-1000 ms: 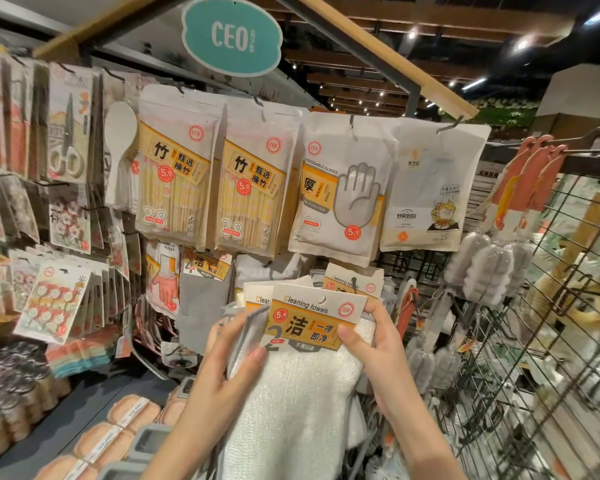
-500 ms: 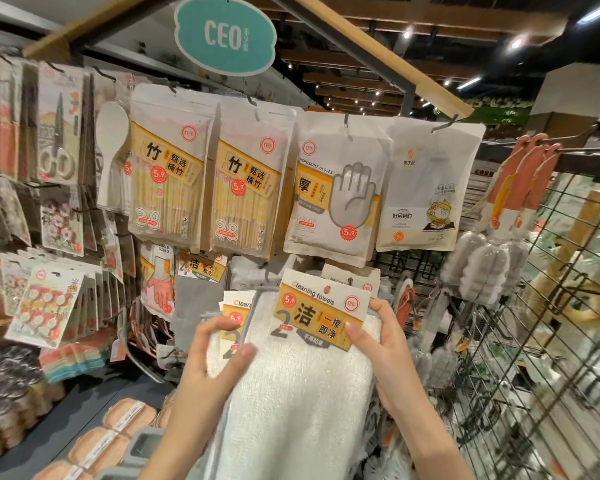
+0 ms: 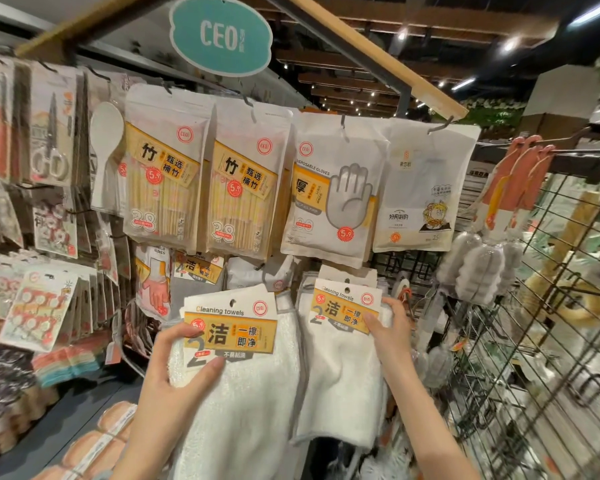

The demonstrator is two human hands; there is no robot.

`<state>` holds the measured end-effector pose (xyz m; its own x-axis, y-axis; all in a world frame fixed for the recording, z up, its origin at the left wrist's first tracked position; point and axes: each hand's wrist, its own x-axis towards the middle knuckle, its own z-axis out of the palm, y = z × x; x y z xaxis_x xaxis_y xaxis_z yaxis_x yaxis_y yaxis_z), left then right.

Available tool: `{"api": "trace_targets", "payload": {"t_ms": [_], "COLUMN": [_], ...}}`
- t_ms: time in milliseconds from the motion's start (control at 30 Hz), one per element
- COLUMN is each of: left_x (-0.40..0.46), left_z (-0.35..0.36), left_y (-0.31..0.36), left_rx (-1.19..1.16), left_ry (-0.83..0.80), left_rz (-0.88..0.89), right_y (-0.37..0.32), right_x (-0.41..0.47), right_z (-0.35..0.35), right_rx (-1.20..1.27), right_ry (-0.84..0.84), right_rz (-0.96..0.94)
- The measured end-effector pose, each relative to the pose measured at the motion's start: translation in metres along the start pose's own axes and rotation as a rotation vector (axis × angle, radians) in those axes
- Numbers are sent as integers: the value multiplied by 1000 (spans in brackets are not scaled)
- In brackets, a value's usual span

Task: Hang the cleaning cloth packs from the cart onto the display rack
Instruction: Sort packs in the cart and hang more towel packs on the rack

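Left hand (image 3: 174, 372) pinches a cloth pack (image 3: 232, 368) by its card header, held off the rack. It looks light and floppy; only the stiff card, near its hang hole, gives firm hold. Right hand (image 3: 387, 332) pinches a second pack (image 3: 340, 355), apparently on its peg (image 3: 347, 281) below the glove bag (image 3: 333, 192).

1. The left cleaning cloth pack (image 3: 236, 375) is white terry cloth; its card is white with an orange band, black characters and a red round price mark.
2. The right cleaning cloth pack (image 3: 340, 368) has the same colours, with a grey edge.
3. The hanging sign (image 3: 220, 34) is teal with white letters.
4. The glove bag (image 3: 333, 192) is white with a grey hand picture.
5. The brush handles (image 3: 520, 174) are salmon pink.
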<state>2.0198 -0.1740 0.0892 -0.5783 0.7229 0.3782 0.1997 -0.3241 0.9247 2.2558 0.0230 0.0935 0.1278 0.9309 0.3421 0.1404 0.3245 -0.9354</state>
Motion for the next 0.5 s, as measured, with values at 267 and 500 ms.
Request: {"api": "trace_targets", "payload": {"t_ms": [267, 500], "left_x": [-2, 1], "left_z": [0, 2], "left_y": [2, -6], "left_rx": [-92, -93], "left_ry": [-12, -31], "left_rz": [-31, -20], "right_y": [16, 26], "right_x": [9, 10], "right_z": [14, 14], "right_rx": [-51, -22], "right_ry": [49, 104], "right_rz": [-12, -15]}}
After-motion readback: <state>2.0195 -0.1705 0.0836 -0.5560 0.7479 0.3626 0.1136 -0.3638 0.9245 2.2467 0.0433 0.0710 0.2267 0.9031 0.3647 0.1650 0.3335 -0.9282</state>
